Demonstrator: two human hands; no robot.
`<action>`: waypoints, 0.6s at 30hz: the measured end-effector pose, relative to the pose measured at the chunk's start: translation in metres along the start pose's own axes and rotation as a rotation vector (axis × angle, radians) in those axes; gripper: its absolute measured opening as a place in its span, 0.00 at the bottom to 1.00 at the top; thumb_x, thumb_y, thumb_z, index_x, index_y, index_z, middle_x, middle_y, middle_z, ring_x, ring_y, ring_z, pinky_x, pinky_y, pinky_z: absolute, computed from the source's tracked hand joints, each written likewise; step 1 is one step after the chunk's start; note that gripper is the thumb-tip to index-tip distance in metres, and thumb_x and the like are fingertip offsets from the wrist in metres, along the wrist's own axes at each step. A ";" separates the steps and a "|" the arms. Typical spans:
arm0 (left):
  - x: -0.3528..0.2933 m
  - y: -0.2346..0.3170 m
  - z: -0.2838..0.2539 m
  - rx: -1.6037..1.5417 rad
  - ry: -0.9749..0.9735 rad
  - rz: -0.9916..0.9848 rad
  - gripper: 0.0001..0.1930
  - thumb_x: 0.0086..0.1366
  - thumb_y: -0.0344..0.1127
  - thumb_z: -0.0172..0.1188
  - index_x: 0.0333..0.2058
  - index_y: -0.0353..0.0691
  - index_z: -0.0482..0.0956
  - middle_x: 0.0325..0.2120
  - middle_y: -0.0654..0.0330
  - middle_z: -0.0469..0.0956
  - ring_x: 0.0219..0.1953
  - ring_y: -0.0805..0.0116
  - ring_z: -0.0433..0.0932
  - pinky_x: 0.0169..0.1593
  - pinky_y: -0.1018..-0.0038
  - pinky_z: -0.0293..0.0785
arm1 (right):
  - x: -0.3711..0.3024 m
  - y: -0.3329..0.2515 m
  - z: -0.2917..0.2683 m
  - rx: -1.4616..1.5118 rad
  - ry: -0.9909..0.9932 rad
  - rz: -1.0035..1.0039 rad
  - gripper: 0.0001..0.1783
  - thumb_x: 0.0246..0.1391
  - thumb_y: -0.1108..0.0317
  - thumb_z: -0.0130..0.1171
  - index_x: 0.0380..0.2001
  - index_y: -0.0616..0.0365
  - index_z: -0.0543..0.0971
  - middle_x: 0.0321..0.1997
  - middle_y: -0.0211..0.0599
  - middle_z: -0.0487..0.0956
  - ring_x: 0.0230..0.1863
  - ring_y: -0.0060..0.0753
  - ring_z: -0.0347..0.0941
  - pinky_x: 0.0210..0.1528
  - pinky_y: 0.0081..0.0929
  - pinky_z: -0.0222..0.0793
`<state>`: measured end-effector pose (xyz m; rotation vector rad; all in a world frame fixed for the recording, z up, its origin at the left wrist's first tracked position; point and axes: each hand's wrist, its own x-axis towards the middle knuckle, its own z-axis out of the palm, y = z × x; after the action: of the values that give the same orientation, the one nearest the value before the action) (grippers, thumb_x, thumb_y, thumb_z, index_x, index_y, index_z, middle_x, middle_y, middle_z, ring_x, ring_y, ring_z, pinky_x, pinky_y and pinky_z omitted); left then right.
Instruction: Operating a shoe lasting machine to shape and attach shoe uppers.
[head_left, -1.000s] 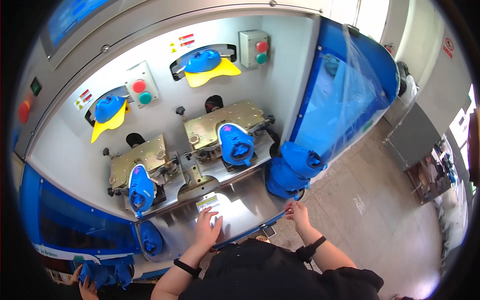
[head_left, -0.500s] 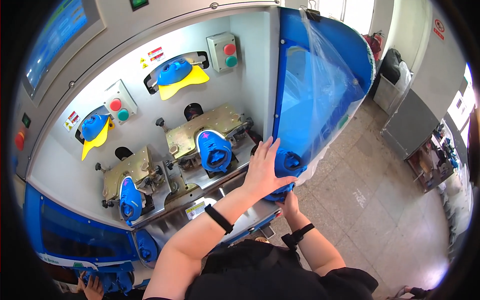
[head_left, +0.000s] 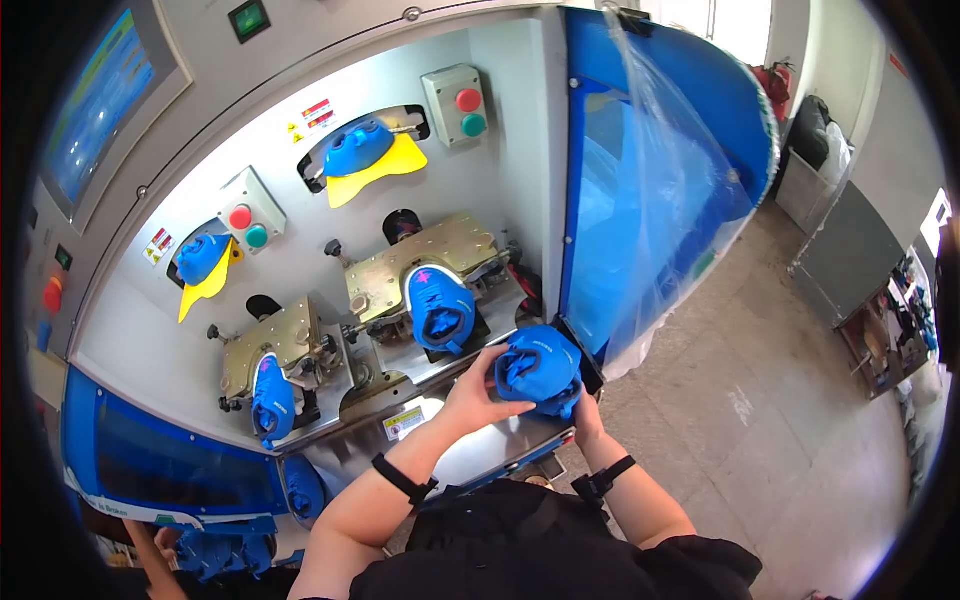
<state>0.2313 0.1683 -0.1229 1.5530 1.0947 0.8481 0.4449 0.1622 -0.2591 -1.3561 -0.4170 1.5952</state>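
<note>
Right now a blue shoe upper [head_left: 540, 368] sits between both hands, held just above the front edge of the steel tabletop [head_left: 470, 455] of the machine. The left hand [head_left: 475, 398] wraps its left side with fingers closed on the fabric; the right hand [head_left: 583, 412] cups it from below and behind, mostly hidden by the shoe, so how far its fingers close cannot be told. Each grip looks clamped on the shoe upper rather than loose.

It looks light and soft, a fabric shell that folds under the fingers, not slippery and not fragile. Taking hold at the heel and along the sides, as the hands do, seems the surest way to keep its shape.

Just beyond it, a second blue shoe upper [head_left: 440, 308] sits on a brass-coloured clamp [head_left: 420, 262]; a third [head_left: 270, 395] sits on the clamp further left. Above hang yellow and blue moulds [head_left: 372, 158], beside boxes with red and green buttons [head_left: 458, 105]. To the right stands a blue bin lined with clear plastic [head_left: 660, 210].
</note>
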 end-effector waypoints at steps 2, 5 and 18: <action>-0.024 -0.003 -0.005 -0.069 -0.010 -0.064 0.49 0.46 0.34 0.80 0.64 0.46 0.59 0.64 0.53 0.63 0.61 0.60 0.70 0.61 0.65 0.70 | -0.001 -0.003 -0.002 -0.039 -0.075 0.036 0.39 0.61 0.39 0.51 0.61 0.62 0.71 0.59 0.42 0.75 0.60 0.36 0.71 0.62 0.31 0.65; -0.062 -0.009 -0.015 -0.055 -0.035 0.004 0.53 0.46 0.29 0.79 0.67 0.50 0.54 0.70 0.55 0.51 0.62 0.61 0.68 0.61 0.63 0.73 | 0.002 0.011 -0.004 -0.256 -0.003 -0.077 0.37 0.58 0.39 0.58 0.54 0.63 0.73 0.47 0.42 0.79 0.50 0.32 0.74 0.52 0.29 0.68; -0.216 -0.108 -0.070 -0.685 0.198 -0.466 0.46 0.63 0.55 0.63 0.71 0.46 0.48 0.65 0.49 0.60 0.62 0.58 0.68 0.61 0.62 0.70 | -0.040 0.023 0.070 -1.102 -0.366 -0.300 0.39 0.49 0.40 0.67 0.44 0.72 0.79 0.40 0.55 0.83 0.43 0.45 0.82 0.46 0.36 0.75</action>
<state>0.0689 -0.0035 -0.2090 0.6255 1.0888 0.9287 0.3689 0.1403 -0.2314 -1.6249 -1.8221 1.3597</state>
